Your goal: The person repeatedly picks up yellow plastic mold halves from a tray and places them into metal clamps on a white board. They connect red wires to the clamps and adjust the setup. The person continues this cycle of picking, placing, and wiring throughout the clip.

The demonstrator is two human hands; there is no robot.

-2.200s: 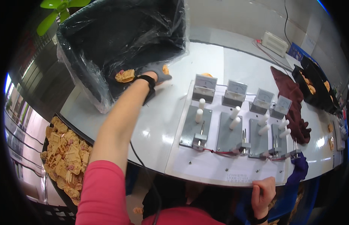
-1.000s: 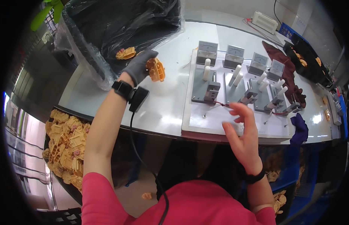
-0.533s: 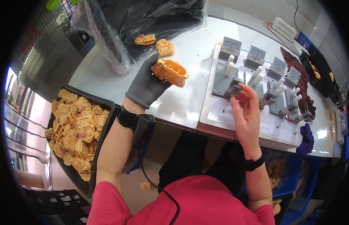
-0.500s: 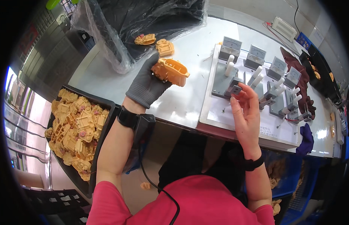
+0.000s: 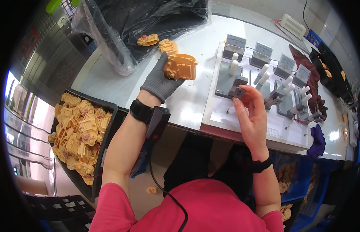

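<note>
My left hand [image 5: 163, 82], in a dark grey glove, grips a tan moulded plastic housing [image 5: 181, 66] above the white table. The housing's boxy side now faces up, and a thin wire sticks out below it. My bare right hand [image 5: 250, 116] is at the test fixture [image 5: 226, 83], thumb and fingertips closed at a small grey block [image 5: 237, 92] on its front left. Whether the fingers pinch the block or only touch it I cannot make out. White posts [image 5: 233, 65] and square dial meters [image 5: 235, 43] stand on the fixture behind that hand.
A black bin [image 5: 114, 127] heaped with tan housings [image 5: 84, 131] is at my left. Two loose tan parts [image 5: 168, 47] lie by a plastic-wrapped black container [image 5: 149, 19]. A purple cloth [image 5: 316, 142] and a brown cloth [image 5: 309, 77] lie right of the fixture. Blue crates [image 5: 296, 181] are below the table.
My left hand has moved slightly right and turned the housing, so its open cavity no longer faces me. My right hand stays at the grey block, with little movement.
</note>
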